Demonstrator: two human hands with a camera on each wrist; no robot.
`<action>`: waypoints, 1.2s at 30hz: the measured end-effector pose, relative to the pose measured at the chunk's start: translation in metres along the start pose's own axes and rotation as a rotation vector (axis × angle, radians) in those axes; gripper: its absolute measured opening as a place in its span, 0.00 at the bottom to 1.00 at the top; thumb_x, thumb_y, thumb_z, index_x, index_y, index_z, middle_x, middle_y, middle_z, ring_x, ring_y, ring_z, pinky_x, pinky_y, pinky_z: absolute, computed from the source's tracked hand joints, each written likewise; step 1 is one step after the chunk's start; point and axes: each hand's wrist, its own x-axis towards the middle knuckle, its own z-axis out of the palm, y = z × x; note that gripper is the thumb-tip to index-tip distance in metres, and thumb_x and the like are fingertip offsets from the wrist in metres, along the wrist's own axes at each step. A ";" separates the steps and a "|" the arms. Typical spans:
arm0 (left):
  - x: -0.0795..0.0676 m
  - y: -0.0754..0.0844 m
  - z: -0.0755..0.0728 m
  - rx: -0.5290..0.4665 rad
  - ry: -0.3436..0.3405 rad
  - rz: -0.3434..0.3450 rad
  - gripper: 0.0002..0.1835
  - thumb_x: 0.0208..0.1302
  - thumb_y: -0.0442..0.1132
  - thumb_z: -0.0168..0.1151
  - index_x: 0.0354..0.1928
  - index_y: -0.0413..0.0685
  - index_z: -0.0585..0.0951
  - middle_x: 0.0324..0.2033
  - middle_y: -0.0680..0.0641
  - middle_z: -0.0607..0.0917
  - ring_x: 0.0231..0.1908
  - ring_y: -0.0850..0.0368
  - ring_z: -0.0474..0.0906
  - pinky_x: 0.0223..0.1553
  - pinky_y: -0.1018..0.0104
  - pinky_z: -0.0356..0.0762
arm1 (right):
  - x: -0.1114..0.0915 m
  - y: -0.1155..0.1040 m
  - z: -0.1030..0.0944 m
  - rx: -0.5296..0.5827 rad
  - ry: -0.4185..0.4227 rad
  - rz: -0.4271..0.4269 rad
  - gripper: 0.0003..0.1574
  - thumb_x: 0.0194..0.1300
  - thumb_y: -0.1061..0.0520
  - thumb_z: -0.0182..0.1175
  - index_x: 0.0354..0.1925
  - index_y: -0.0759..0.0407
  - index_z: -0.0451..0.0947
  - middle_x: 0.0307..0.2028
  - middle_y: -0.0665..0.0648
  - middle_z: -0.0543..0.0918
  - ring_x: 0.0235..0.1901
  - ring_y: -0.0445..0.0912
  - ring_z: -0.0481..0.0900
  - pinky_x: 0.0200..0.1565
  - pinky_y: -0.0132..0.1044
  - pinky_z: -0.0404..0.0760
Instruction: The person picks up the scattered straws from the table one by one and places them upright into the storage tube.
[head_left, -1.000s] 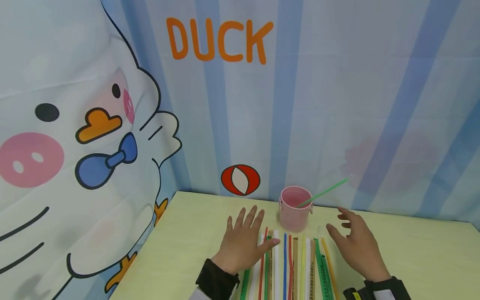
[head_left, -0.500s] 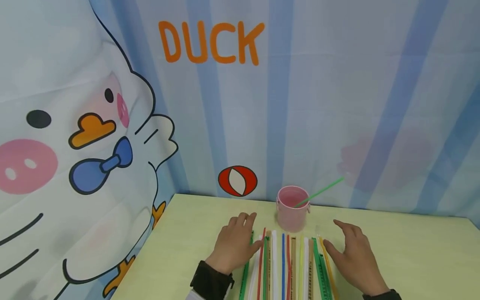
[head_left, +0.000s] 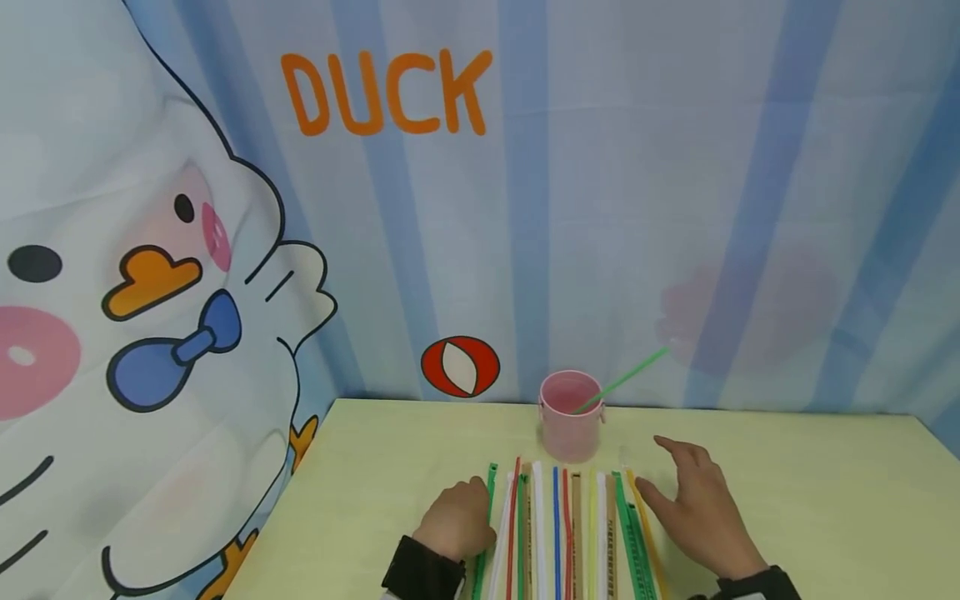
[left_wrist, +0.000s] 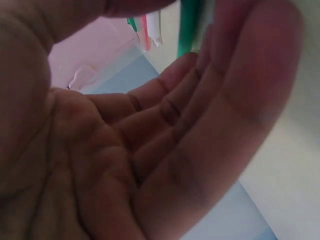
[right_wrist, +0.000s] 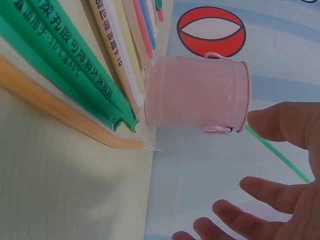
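Note:
A row of drinking straws (head_left: 557,533), some in printed wrappers, lies side by side on the table. My left hand (head_left: 456,521) is at the row's left end, its fingers curled at the leftmost green straw (head_left: 491,483). In the left wrist view this green straw (left_wrist: 189,27) runs between the thumb and the bent fingers (left_wrist: 180,72). My right hand (head_left: 701,512) hovers by the row's right end, thumb near the orange straw (head_left: 648,533), fingers spread and holding nothing. The right wrist view shows two green-wrapped straws (right_wrist: 65,65) beside the orange one.
Behind the row stands a pink bucket (head_left: 570,429) with small side handles, a green straw (head_left: 626,379) leaning out of it to the right. The pale yellow table (head_left: 840,500) ends at a printed duck curtain (head_left: 600,208).
My left hand has come down from over the straws to the leftmost green one, and its spread fingers have curled in. My right hand stays by the right end. The head view has shifted rightward.

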 end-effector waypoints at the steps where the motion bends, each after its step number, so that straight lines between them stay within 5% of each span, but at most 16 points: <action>1: 0.001 0.000 0.002 0.009 0.006 0.001 0.16 0.45 0.31 0.67 0.36 0.35 0.73 0.24 0.43 0.76 0.21 0.51 0.71 0.23 0.59 0.72 | 0.000 0.000 0.001 -0.001 -0.004 0.000 0.40 0.65 0.44 0.59 0.66 0.64 0.60 0.60 0.74 0.63 0.55 0.68 0.62 0.47 0.65 0.69; 13: 0.004 -0.005 0.005 0.074 0.066 0.018 0.21 0.41 0.30 0.69 0.39 0.33 0.73 0.25 0.42 0.76 0.22 0.48 0.73 0.25 0.57 0.75 | -0.001 0.005 0.003 -0.008 -0.031 0.011 0.43 0.65 0.42 0.58 0.67 0.65 0.58 0.60 0.74 0.63 0.55 0.67 0.63 0.47 0.64 0.71; 24: -0.008 0.003 -0.026 -0.060 0.072 0.070 0.06 0.46 0.30 0.60 0.27 0.42 0.73 0.17 0.47 0.72 0.16 0.56 0.64 0.19 0.64 0.62 | -0.001 0.006 0.001 0.011 -0.036 -0.010 0.43 0.65 0.43 0.59 0.68 0.64 0.56 0.60 0.74 0.63 0.54 0.66 0.64 0.46 0.63 0.71; 31: -0.021 0.017 -0.046 -0.160 0.162 0.140 0.08 0.51 0.30 0.57 0.35 0.43 0.72 0.12 0.52 0.67 0.13 0.58 0.61 0.17 0.66 0.56 | -0.001 0.006 0.000 0.013 -0.040 -0.012 0.44 0.65 0.44 0.59 0.68 0.65 0.55 0.60 0.75 0.62 0.54 0.67 0.63 0.48 0.64 0.70; 36: -0.023 0.022 -0.051 -0.222 0.261 0.200 0.11 0.56 0.34 0.58 0.42 0.43 0.71 0.17 0.54 0.74 0.16 0.61 0.68 0.20 0.66 0.66 | -0.002 0.006 -0.003 0.018 -0.035 -0.007 0.45 0.65 0.42 0.58 0.68 0.65 0.55 0.60 0.74 0.62 0.55 0.67 0.63 0.48 0.64 0.70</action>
